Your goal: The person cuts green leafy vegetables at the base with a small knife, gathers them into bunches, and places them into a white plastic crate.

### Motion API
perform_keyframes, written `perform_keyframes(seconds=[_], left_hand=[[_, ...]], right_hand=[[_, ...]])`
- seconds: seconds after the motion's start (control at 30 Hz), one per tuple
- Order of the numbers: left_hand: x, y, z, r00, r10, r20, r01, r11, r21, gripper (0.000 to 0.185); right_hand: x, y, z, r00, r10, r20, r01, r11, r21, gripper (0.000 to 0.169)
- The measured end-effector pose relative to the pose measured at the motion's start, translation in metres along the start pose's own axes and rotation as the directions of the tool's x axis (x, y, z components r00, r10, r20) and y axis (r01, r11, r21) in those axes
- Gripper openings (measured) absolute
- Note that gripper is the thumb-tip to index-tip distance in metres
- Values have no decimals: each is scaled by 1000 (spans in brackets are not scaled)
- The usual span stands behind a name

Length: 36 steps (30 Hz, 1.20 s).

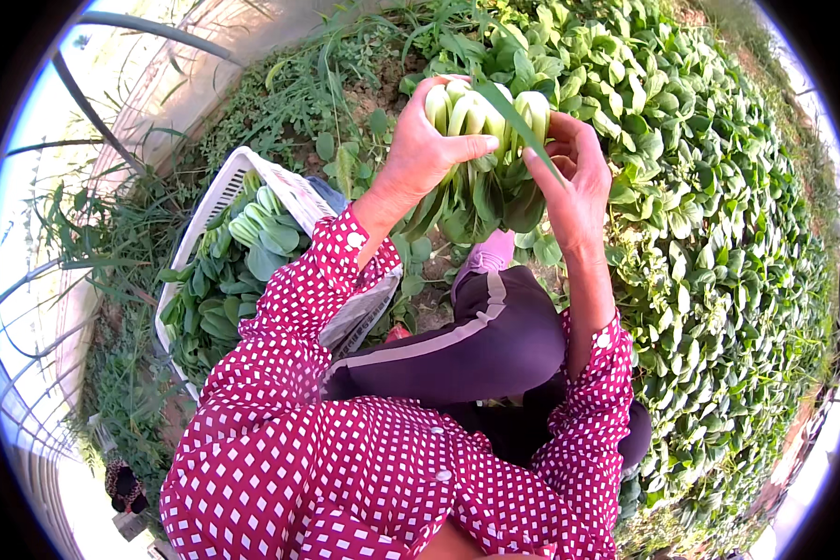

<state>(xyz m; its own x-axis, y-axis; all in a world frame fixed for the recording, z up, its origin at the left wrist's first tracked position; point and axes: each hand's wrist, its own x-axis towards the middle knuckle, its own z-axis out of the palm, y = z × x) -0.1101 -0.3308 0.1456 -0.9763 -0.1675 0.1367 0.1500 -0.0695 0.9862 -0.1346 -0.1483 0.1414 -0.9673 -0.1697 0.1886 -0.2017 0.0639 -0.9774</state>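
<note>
Several heads of bok choy [467, 115] are bunched together at the top centre, pale stem ends up and dark leaves hanging down. My left hand [430, 140] grips the bunch from the left, its thumb across the stems. On the right side, my right hand [570, 164] has its fingers curled round the stems at the bunch's edge. A long green blade of grass [518, 119] crosses in front of the bunch and the right thumb. At the left, a white plastic basket [182, 245] holds more bok choy [259, 227], some with pale stems showing.
A dense bed of growing bok choy [714, 231] fills the right side. Weeds and grass [287, 91] cover the soil beyond the basket. My bent knee [525, 336] and pink shoe [490, 255] are below the hands. Curved greenhouse frame pipes [91, 101] stand at the left.
</note>
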Motion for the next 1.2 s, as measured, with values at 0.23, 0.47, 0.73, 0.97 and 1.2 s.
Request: perform_keyframes(seconds=[0.23, 0.47, 0.73, 0.97, 1.2], left_hand=[[-76, 54, -87, 996, 75, -45, -81, 988, -129, 61], [-159, 58, -175, 952, 63, -299, -126, 972, -197, 60], [-221, 21, -229, 823, -68, -564, -197, 897, -395, 52], [-273, 6, -247, 744, -191, -640, -134, 896, -424, 40], [-283, -9, -242, 720, -341, -604, -34, 852, -522, 31]], right_hand=[[-36, -77, 76, 969, -16, 245, -4, 997, 82, 29], [-94, -89, 195, 936, -122, 331, 143, 989, -38, 31], [-145, -61, 291, 897, -118, 425, 177, 979, -101, 37], [-186, -30, 305, 696, -81, 713, 203, 975, -87, 79], [-205, -19, 308, 669, 108, 736, 77, 974, -213, 95]])
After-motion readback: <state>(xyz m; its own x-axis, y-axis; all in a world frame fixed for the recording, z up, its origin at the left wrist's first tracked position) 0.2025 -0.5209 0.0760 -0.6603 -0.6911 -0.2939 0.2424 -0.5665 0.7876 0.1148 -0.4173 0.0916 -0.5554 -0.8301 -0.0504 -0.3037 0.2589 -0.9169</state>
